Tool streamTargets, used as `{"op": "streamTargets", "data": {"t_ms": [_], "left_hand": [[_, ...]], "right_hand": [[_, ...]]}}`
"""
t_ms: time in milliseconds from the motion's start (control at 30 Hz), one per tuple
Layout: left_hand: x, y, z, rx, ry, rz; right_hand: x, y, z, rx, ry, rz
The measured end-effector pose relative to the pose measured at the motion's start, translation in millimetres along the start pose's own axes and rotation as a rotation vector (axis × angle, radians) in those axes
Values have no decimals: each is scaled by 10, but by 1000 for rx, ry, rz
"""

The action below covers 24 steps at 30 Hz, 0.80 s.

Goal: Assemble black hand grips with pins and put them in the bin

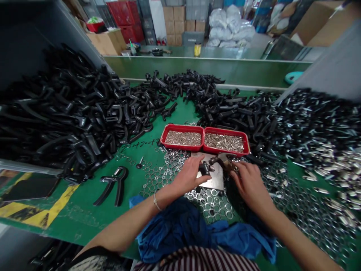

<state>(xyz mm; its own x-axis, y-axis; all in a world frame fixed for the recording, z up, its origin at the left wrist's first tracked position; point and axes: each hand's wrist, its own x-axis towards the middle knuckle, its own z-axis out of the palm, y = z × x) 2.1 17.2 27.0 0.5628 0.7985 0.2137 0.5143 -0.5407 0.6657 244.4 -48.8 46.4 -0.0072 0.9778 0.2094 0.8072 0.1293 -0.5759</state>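
Note:
My left hand [189,174] is closed around a black plastic part [205,169] with a shiny metal end. It holds the part over a flat metal plate [216,181]. In my right hand [249,180] is a hammer [223,159], gripped near its head, just to the right of the black part. Behind the plate stand two red trays side by side: the left tray [163,140] has tiny metal pieces, the right tray [247,145] small metal pins. Loose metal rings [213,205] lie around the plate. An assembled black hand grip [114,184] with a spring lies to the left.
Black plastic handles [93,113] are heaped at the left, and more black parts [225,107] at the back. Bolts and metal sleeves [332,150] spread over the right side. A blue cloth [180,233] lies at the front edge. A green conveyor belt [175,67] runs behind.

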Motion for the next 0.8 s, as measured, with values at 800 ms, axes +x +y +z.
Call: {"op": "streamTargets", "data": {"t_ms": [800], "left_hand": [[408,-1579,-1640,853,90,-608]], "right_hand": [[-219,-230,63,275,-2,66]]}}
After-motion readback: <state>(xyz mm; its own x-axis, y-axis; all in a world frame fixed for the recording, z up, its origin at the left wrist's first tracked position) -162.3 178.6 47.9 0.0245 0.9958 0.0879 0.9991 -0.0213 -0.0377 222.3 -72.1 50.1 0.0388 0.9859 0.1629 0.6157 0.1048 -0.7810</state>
